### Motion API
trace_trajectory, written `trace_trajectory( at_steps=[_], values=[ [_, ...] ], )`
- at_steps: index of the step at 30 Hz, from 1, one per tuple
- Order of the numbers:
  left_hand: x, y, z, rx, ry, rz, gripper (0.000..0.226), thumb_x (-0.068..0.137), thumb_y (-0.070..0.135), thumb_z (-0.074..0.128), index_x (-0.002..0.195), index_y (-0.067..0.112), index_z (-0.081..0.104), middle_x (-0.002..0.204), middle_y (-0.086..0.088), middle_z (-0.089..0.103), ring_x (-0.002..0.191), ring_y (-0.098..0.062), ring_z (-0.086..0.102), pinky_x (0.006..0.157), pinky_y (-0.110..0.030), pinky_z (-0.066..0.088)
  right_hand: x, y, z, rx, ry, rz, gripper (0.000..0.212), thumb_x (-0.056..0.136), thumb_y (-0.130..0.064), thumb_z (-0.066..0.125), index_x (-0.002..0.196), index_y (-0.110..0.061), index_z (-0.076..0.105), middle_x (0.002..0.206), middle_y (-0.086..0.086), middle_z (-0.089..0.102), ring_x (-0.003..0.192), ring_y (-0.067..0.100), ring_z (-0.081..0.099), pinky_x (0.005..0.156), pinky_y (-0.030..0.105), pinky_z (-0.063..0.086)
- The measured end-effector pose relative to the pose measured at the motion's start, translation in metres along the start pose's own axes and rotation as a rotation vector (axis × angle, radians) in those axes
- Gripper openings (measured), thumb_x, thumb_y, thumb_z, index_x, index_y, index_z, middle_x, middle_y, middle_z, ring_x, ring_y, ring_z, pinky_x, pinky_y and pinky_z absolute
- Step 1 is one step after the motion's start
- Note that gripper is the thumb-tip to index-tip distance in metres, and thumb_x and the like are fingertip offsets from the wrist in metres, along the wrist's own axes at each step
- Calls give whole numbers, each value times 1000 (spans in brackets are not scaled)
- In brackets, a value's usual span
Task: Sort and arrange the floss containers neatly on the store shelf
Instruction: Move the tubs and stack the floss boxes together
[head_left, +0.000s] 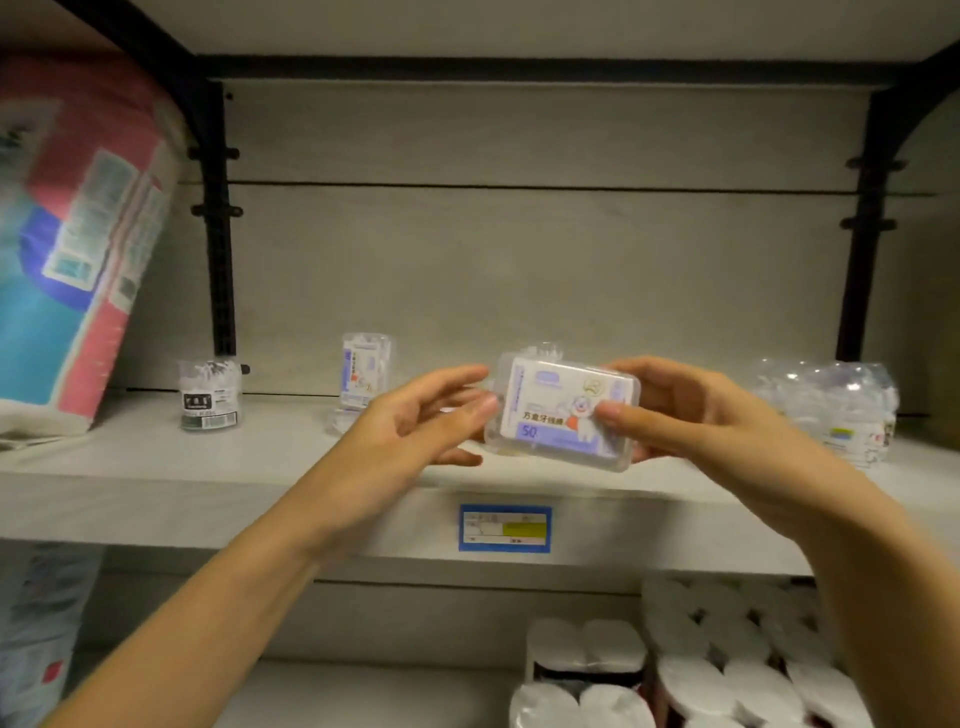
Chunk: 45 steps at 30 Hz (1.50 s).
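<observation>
- A person's two bare forearms reach toward a pale store shelf (156, 467), seen from a head camera.
- The right hand (691, 415) grasps a flat, clear floss box (561, 415) by its right end. The thumb presses the printed front and the fingers curl behind it.
- The box is held in the air in front of the shelf, above its front edge. Its purple and white label faces the camera and it tilts slightly down to the right.
- The left hand (415, 421) grasps nothing. Its fingers are relaxed and loosely spread, with the fingertips at the box's left edge; actual contact cannot be told.
- On the shelf, well left of the hands, stands a round floss tub (210, 397) with a dark label.
- Nearer, just behind the left hand, stands an upright floss pack (363, 371).
- Another clear container (543, 351) shows just above the held box.
- Clear wrapped packs (831, 405) sit at the far right.
- A blue-framed price tag (504, 527) hangs on the shelf front, below the box.
- White paper rolls (727, 654) fill the lower right.
</observation>
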<state>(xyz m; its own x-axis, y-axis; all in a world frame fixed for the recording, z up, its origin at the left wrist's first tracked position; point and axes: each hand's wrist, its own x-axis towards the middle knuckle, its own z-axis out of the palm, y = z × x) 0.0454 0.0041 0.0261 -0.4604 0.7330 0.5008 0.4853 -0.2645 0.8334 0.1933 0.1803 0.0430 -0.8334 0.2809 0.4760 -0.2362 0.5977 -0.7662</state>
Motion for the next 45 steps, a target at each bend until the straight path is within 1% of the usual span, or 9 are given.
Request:
trace_trajectory(
  at_steps=[5,10,16,20,25,29,38,41,45],
  values=[
    [-6,-4,9,-102,-34,16,32,76,27,58,107,25,63,101,6,74,97,-9,69,81,-17,54,-9,2,9,-70,-45,-32,53,66,-46,64,117,-32,55,111,-13,68,102,5,64,84,28,54],
    [7,-2,13,-146,47,73,27,80,22,58,106,18,64,99,1,75,92,-12,70,76,-15,54,-14,-6,8,-540,61,-202,79,58,-64,63,130,-48,34,127,-33,45,114,-14,46,87,11,44],
    [30,-8,16,-88,108,77,25,81,27,58,106,24,63,96,8,75,87,-8,71,67,-11,53,-5,22,-77,-643,604,-51,31,84,-39,58,112,-27,58,102,-14,60,89,0,59,81,23,50],
    [32,-16,31,-72,116,53,25,80,30,58,103,26,64,93,9,75,83,-9,71,67,-14,54,0,53,-103,-859,469,221,40,81,-49,60,108,-19,63,99,-2,68,85,14,64,82,38,54],
    [40,-19,59,-57,124,7,29,81,26,60,109,18,63,98,0,74,95,-24,68,76,-19,57,13,76,-96,-1038,445,235,53,79,-56,58,113,-17,59,104,7,67,98,27,61,82,37,50],
    [45,-11,89,-77,178,-7,26,85,18,59,110,12,62,101,-9,73,95,-26,67,73,-15,56,20,86,-100,-1094,344,185,37,86,-38,54,114,-12,57,107,15,67,103,35,57,82,37,46],
    [80,-11,161,76,70,-203,29,87,23,61,115,22,54,88,-6,70,75,-14,61,90,-34,51,-44,44,-180,-785,423,-30,32,85,-44,55,112,-26,55,96,-6,63,83,15,65,76,40,55],
    [93,-9,172,123,-1,-289,28,88,25,60,112,12,56,90,-8,64,71,-16,59,67,-18,54,-43,48,-197,-550,319,29,25,83,-39,59,104,-26,59,99,-2,67,75,12,68,63,30,57],
    [99,-9,175,372,-166,-339,22,90,35,54,100,15,56,78,4,62,65,-7,51,63,-18,39,-38,58,-208,-368,209,87,23,81,-38,61,101,-26,62,96,-1,71,78,17,71,73,45,58]
  ],
)
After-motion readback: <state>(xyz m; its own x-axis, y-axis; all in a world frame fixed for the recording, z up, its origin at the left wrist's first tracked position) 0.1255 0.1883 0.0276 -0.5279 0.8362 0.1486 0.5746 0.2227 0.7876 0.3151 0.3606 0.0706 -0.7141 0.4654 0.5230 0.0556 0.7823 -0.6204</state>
